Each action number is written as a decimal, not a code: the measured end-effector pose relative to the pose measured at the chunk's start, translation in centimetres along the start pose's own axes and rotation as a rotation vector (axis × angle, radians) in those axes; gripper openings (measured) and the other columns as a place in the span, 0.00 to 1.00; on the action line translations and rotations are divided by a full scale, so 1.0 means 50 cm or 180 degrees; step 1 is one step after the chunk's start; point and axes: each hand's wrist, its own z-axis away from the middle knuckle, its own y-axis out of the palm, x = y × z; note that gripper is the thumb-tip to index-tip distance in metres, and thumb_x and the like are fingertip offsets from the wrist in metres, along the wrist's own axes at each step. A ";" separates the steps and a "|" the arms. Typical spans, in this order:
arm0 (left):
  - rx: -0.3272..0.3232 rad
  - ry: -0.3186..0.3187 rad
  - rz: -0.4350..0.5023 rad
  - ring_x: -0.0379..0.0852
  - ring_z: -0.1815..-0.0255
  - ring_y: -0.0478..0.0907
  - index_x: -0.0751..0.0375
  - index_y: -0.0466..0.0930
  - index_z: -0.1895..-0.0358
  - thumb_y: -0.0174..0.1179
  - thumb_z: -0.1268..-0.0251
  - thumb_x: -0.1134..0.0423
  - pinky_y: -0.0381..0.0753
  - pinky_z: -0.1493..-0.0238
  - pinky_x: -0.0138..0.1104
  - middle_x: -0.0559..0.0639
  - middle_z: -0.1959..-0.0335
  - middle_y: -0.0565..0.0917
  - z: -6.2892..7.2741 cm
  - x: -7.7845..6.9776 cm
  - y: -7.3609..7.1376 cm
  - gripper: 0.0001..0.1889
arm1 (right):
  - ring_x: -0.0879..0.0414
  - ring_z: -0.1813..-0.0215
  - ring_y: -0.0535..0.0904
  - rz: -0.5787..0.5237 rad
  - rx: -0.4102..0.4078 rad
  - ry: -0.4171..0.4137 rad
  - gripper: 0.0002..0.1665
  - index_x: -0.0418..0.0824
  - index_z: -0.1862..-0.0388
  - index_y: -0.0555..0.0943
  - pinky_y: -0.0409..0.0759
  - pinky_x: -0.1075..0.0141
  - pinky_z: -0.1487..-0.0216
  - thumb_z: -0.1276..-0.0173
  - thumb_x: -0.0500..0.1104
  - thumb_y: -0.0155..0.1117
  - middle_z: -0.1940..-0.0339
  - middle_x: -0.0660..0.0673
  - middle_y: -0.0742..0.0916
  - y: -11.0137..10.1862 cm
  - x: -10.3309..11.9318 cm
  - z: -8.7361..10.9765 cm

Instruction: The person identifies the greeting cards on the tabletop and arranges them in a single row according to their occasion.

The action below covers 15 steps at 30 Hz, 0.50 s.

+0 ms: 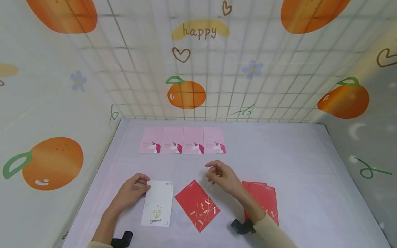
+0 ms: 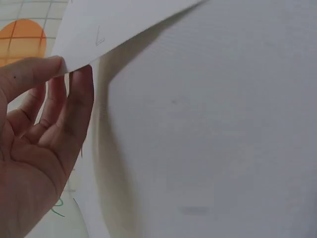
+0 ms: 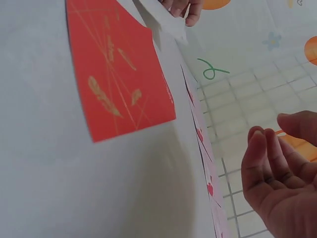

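Note:
My left hand pinches the upper left edge of a white card printed with a gold diamond. In the left wrist view, thumb and fingertips meet on the edge of that card, which is lifted at that side and casts a shadow. My right hand hovers above the table with loosely bent fingers and nothing between them. Just below and left of it, a red card with gold feather prints lies turned at an angle. In the right wrist view the right hand is apart from the red card.
Several pink unicorn cards lie side by side in a row toward the back of the table. More red cards overlap in a pile at the right, partly under the right forearm. A patterned curtain over a wire grid stands behind.

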 end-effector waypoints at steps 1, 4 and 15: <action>0.0031 -0.0026 0.0113 0.47 0.65 0.83 0.59 0.77 0.48 0.65 0.33 0.65 0.84 0.61 0.35 0.54 0.59 0.81 0.000 -0.001 -0.001 0.13 | 0.36 0.61 0.84 -0.0005 0.0014 -0.0008 0.21 0.38 0.40 0.76 0.85 0.61 0.60 0.30 0.41 0.67 0.60 0.39 0.85 0.001 -0.001 0.000; 0.0098 -0.0033 0.0353 0.49 0.65 0.84 0.61 0.77 0.48 0.65 0.34 0.65 0.85 0.62 0.36 0.57 0.58 0.81 0.004 -0.010 -0.007 0.14 | 0.36 0.60 0.83 -0.0031 0.0039 0.0008 0.21 0.37 0.40 0.76 0.85 0.61 0.60 0.30 0.41 0.67 0.60 0.37 0.85 0.003 -0.003 0.000; 0.0284 0.0183 0.0736 0.53 0.61 0.84 0.59 0.76 0.47 0.67 0.33 0.63 0.86 0.58 0.41 0.61 0.54 0.78 0.006 -0.063 -0.007 0.15 | 0.35 0.59 0.83 -0.0158 0.0140 -0.0016 0.21 0.38 0.40 0.76 0.85 0.60 0.59 0.29 0.39 0.66 0.58 0.33 0.84 0.007 -0.004 0.002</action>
